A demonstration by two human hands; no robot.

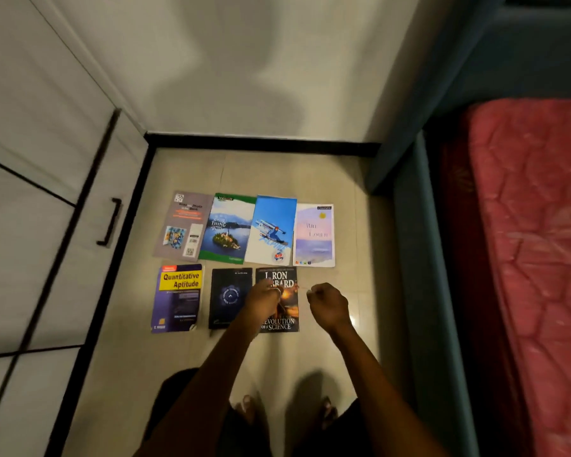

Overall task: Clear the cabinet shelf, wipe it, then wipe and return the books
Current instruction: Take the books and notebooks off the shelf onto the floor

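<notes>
Fingers (pixel 271 290) of left hand (pixel 264 300) curled together, a ring on one, hovering over the L. Ron Hubbard book (pixel 279 319); whether anything thin is pinched cannot be told. Fingers of right hand (pixel 328 305) curled into a loose fist, nothing seen held, just right of that book. Left of left hand: dark book (pixel 226 298), then Quantitative Aptitude book (pixel 177 298). Beyond the fingers, a row of four books on the floor (pixel 277 169): grey (pixel 183 225), lake cover (pixel 228 229), skier cover (pixel 272 230), pale lilac (pixel 315 235). Cabinet (pixel 47 192) far left, bed (pixel 524 225) far right.

Purple book (pixel 177 298) reads "Quantitative Aptitude"; dark book (pixel 282 311), "Evolution of a Science".
</notes>
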